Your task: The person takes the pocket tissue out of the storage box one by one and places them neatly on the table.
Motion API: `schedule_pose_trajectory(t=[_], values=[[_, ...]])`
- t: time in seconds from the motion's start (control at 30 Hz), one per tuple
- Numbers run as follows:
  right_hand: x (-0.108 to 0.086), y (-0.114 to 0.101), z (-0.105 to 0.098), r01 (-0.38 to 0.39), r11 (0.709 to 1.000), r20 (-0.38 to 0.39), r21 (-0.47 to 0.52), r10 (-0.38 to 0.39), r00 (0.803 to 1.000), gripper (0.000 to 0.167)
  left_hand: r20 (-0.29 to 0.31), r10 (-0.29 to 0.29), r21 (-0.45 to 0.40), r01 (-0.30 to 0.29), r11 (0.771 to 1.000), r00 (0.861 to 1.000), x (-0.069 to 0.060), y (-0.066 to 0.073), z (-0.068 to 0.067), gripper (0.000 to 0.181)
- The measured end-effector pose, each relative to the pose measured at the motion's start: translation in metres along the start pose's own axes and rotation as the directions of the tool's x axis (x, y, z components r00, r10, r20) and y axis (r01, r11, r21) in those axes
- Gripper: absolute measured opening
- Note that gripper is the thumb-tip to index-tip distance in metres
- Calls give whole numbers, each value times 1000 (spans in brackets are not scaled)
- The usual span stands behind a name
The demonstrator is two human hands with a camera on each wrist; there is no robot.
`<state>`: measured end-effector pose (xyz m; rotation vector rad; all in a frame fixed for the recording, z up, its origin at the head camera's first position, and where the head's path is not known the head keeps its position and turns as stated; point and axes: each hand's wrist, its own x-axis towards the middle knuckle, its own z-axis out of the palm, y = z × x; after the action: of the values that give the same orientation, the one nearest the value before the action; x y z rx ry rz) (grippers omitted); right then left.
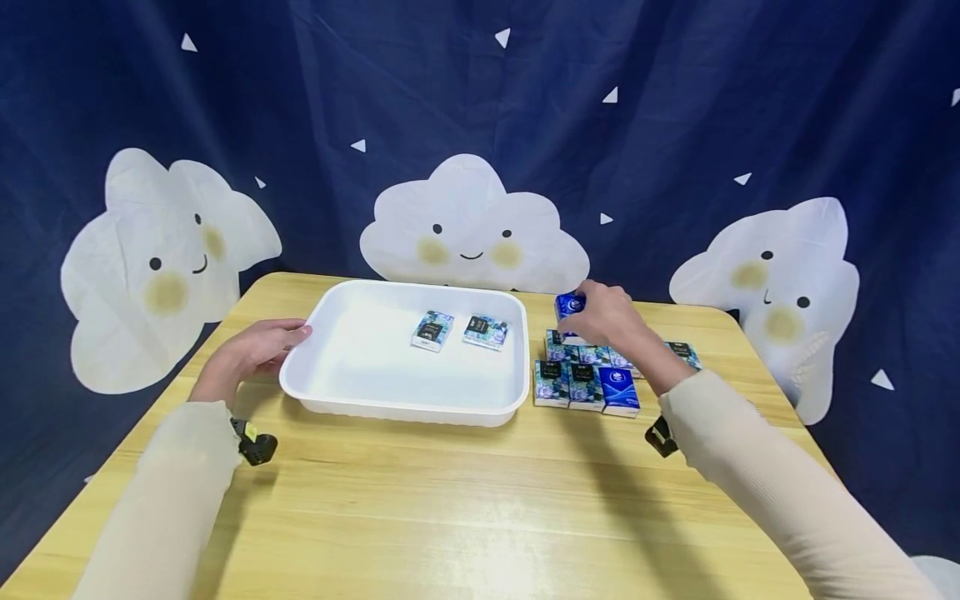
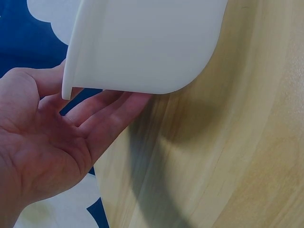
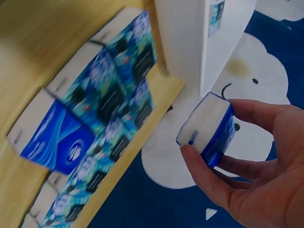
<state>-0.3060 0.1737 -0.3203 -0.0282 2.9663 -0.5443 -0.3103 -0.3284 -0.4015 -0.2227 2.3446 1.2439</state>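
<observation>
My right hand [image 1: 611, 317] pinches a blue pocket tissue pack [image 3: 209, 123] between thumb and fingers, raised over the back of a group of tissue packs right of the tray. In that group's front row lie floral packs [image 1: 551, 383] and one blue pack [image 1: 618, 390]; more floral packs lie behind, partly hidden by my arm. With my left hand [image 2: 52, 137] I grip the left end of a white tray [image 1: 360, 367], thumb by the rim and fingers underneath. Inside the tray, toward its right, are two floral packs, one upright in view [image 1: 432, 331] and one turned sideways [image 1: 486, 331].
The wooden table [image 1: 420, 508] has rounded far corners. Close behind it hangs a dark blue curtain [image 1: 322, 100] with smiling white clouds. One floral pack [image 1: 684, 355] shows right of my right forearm. A black device [image 1: 255, 446] is strapped at my left wrist.
</observation>
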Motion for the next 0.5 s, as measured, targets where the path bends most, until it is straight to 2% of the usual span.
schedule_pose_trajectory(t=[0.5], values=[[-14, 49, -12, -42, 997, 35, -66, 45, 998, 77, 0, 4, 10, -4, 1000, 1000, 2, 0, 0, 73]])
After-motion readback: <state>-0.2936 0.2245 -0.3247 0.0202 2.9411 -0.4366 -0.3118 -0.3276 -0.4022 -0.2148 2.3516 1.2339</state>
